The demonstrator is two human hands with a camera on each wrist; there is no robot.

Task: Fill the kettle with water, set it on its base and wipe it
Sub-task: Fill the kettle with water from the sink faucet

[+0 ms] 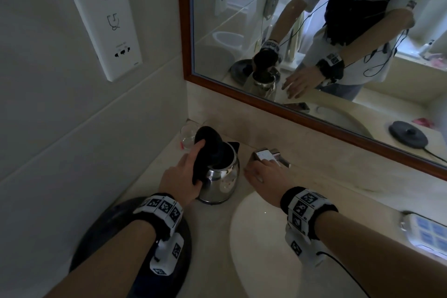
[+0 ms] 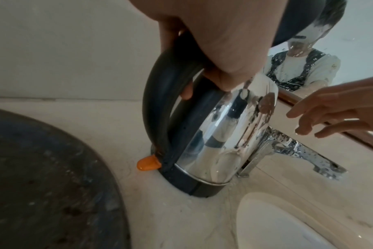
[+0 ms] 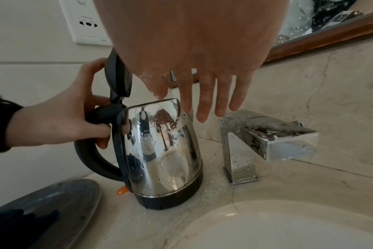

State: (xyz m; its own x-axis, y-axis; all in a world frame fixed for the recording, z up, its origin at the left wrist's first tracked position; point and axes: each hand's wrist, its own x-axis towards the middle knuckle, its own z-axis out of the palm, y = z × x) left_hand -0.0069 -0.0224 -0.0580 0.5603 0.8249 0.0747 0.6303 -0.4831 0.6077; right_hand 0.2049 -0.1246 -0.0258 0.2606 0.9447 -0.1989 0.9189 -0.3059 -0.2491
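Your left hand (image 1: 180, 178) is the grip that matters: its fingers are curled round the black handle of the kettle (image 1: 221, 178), thumb up by the raised lid, while the kettle stands upright on the table at centre frame, left of the faucet (image 1: 271, 156). Your right hand (image 1: 264, 173) hangs released, fingers straight, holding nothing, between kettle and faucet, above the sink (image 1: 254, 237) rim. The relation to mind: the faucet spout lies just right of the kettle's open mouth, so the filling move probably runs rightward. Whether any water is inside cannot be told. The kettle base (image 1: 408, 134) shows only in the mirror, at right, well apart from the kettle.
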